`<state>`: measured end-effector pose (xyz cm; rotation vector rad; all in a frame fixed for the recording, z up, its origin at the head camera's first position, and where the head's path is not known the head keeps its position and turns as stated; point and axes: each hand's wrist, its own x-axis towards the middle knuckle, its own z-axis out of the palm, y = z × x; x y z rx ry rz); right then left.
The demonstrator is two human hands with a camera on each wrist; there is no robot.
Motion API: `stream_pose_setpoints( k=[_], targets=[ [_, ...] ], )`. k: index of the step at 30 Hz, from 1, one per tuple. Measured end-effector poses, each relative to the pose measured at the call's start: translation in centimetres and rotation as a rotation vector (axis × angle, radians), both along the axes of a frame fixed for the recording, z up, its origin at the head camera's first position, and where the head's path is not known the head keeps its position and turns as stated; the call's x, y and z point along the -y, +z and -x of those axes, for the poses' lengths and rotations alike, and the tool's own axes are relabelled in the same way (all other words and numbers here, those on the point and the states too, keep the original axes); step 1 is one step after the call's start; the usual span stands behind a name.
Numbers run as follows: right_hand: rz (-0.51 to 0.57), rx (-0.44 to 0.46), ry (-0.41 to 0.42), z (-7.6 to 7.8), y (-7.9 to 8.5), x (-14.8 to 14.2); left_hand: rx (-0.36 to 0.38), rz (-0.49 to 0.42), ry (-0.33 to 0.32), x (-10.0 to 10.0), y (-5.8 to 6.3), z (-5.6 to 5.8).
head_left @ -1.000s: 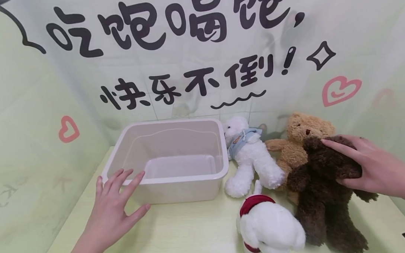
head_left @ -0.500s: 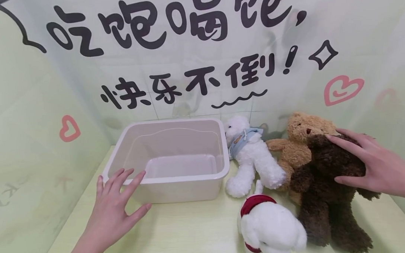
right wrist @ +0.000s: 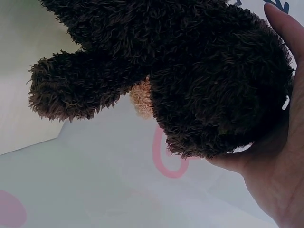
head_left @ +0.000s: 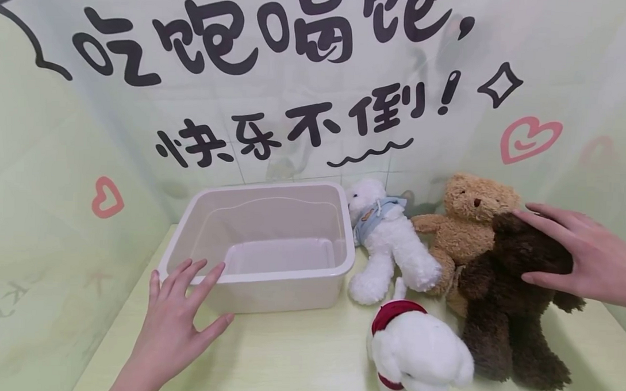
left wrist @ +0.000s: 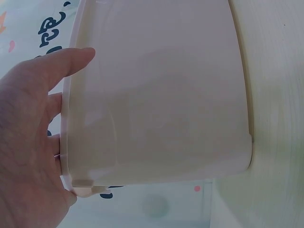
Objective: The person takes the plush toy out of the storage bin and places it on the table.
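Note:
My right hand [head_left: 592,260] grips the head of a dark brown teddy bear [head_left: 516,294], thumb on the near side and fingers over the top. In the right wrist view the bear's shaggy fur [right wrist: 204,80] fills the space before the palm. At the left, my left hand [head_left: 176,323] is spread at the near left corner of a pale plastic bin [head_left: 283,295], fingertips at its rim. The left wrist view has the thumb [left wrist: 78,59] in front of the bin's side wall and the other fingers partly hidden behind the rim. No toy shows inside the bin.
A tan teddy bear [head_left: 464,224] sits behind the brown one, partly covered. Against the bin's right side leans a white plush toy [head_left: 394,244] in a blue hoodie. A white plush dog [head_left: 423,355] with red trim stands at the front. Printed curtains [head_left: 275,96] enclose the table [head_left: 297,356].
The right hand and the brown bear have shifted slightly to the right, uncovering more of the tan bear. My left hand and the bin stay where they were.

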<state>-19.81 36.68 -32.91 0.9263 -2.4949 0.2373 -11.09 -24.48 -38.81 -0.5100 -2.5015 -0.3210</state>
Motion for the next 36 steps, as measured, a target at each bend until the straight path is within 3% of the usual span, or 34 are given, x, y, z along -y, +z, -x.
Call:
stream_pose_setpoints(
  k=[8,27,36],
  targets=[
    [-0.009,0.024,-0.036,-0.40,-0.04,-0.05,-0.006,-0.002,0.001,0.00,-0.02,0.02],
    [-0.052,0.101,-0.227,-0.51,-0.48,-0.77,0.002,-0.005,0.002,-0.01,0.05,-0.04],
    [-0.031,0.105,-0.199,-0.47,-0.15,-0.39,0.005,0.005,0.003,-0.02,-0.02,-0.07]
  ],
)
